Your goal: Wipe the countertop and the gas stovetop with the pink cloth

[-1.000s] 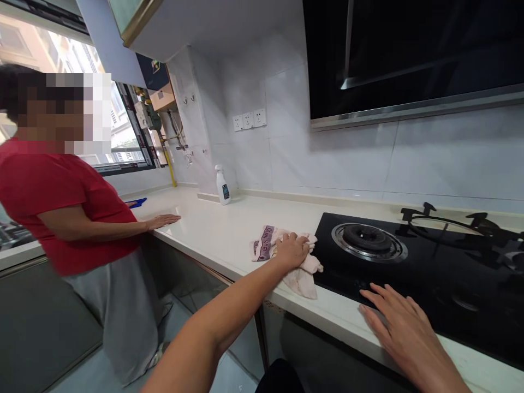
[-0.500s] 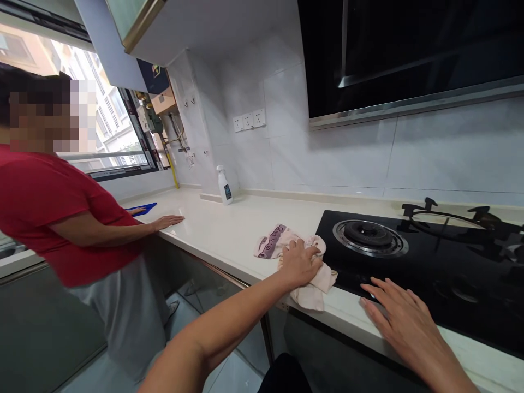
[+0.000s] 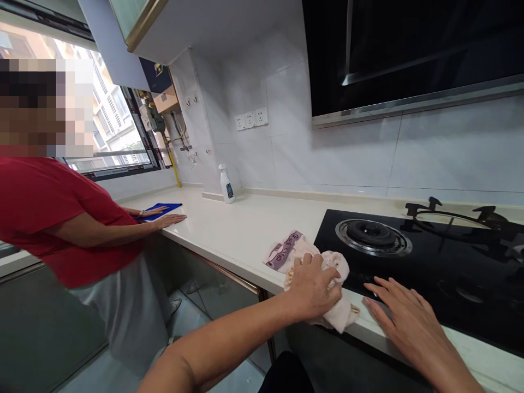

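My left hand presses down on a crumpled pale pink cloth with a purple patterned band, its fingers curled into the fabric. The cloth lies at the front edge of the white counter, by the left corner of the black gas cooktop, and part of it hangs over the edge. Farther right, my right hand rests at the cooktop's front edge with fingers spread, holding nothing.
A white spray bottle stands against the back wall. At the left, a person in a red shirt leans on the counter, one hand on a blue cloth. A black range hood hangs above the cooktop, which carries a pot support.
My left hand has drawn the cloth toward me and slightly right, to the counter's front edge. The other person's blue cloth has slid right. My right hand has stayed about where it was.
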`<state>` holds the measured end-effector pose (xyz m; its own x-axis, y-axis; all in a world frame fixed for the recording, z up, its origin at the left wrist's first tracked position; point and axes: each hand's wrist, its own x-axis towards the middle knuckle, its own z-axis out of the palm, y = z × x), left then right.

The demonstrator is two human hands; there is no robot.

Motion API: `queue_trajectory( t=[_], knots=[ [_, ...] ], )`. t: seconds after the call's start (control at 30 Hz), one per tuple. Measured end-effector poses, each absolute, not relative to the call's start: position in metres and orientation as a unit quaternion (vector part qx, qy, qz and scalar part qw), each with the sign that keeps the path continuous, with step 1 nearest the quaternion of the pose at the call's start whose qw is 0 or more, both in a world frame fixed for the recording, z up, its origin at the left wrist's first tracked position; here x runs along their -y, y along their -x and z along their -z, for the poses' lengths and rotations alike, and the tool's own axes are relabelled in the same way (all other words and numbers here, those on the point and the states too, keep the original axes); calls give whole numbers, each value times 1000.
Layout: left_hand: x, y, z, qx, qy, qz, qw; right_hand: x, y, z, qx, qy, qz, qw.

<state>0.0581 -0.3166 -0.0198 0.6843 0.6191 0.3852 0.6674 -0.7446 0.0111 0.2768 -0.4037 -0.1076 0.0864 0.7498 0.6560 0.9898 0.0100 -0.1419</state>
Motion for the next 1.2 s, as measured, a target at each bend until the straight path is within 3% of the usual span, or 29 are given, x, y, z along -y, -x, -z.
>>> queue_trajectory(
  t=[0.3,0.5,0.77,1.2],
  knots=[
    [318,-100,21,265,911,309,-64,403,-278,106,654,663,245,269],
    [291,-98,-4,248,874,417,-39,408,-275,99,662,671,209,262],
    [260,-92,17,310,926,196,86,409,-272,98,651,678,192,282],
    [227,-110,10,348,924,144,68,412,-269,98,650,683,199,269]
  ],
)
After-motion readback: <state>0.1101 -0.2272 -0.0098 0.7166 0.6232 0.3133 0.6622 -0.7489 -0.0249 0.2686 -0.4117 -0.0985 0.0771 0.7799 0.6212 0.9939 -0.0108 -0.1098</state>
